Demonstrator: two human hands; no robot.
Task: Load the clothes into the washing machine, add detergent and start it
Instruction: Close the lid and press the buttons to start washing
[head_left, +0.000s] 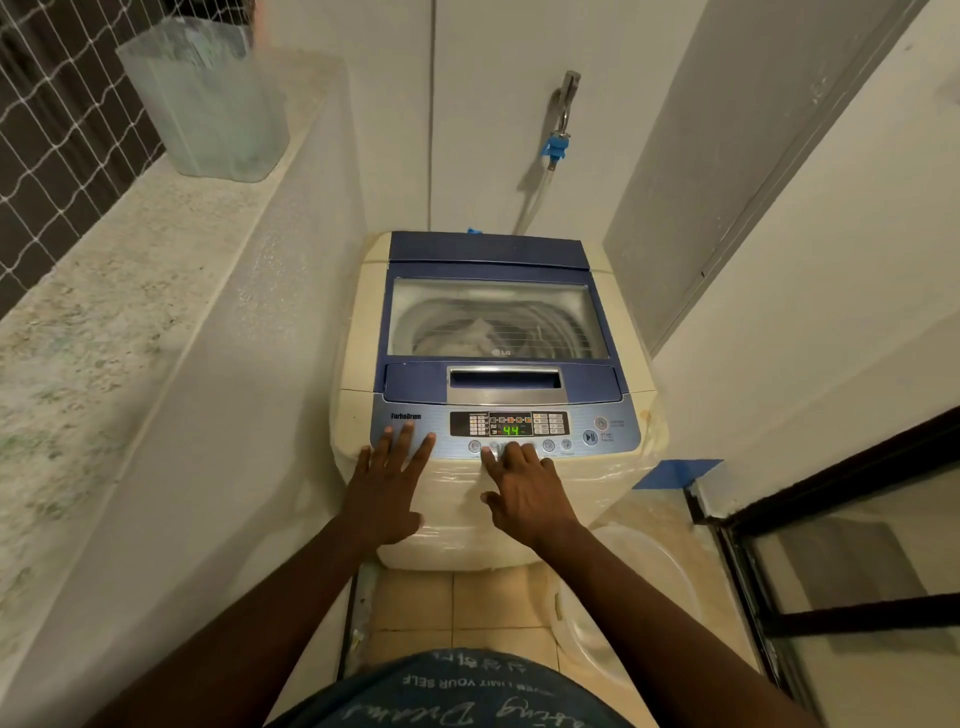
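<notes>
Two hands on the front edge of one top-loading washing machine (363, 332), lid (493, 312) shut, pale clothes (475, 335) visible through its window.

Item, control panel (504, 431): long axis runs 9 to 3 o'clock across the machine's near edge. Display (510, 430) lit green, reading 44.

Item, left hand (387, 483): flat, fingers spread, holding nothing; fingertips rest on the panel's 9 o'clock end, below the brand lettering.

Item, right hand (524, 488): holding nothing, fingers loosely bent, index tip on the row of small round buttons (519, 446) just under the display.

Item, start/pause button (590, 437): lies at roughly 2 o'clock from the right hand's fingertips, near the panel's right end, apart from both hands. The right hand is clearly the nearer; the left is well apart from it.

Judgement: loading appears done; cycle selection seems in hand, and the remaining move is probably a short rightward shift of the right hand along the panel's axis.
</notes>
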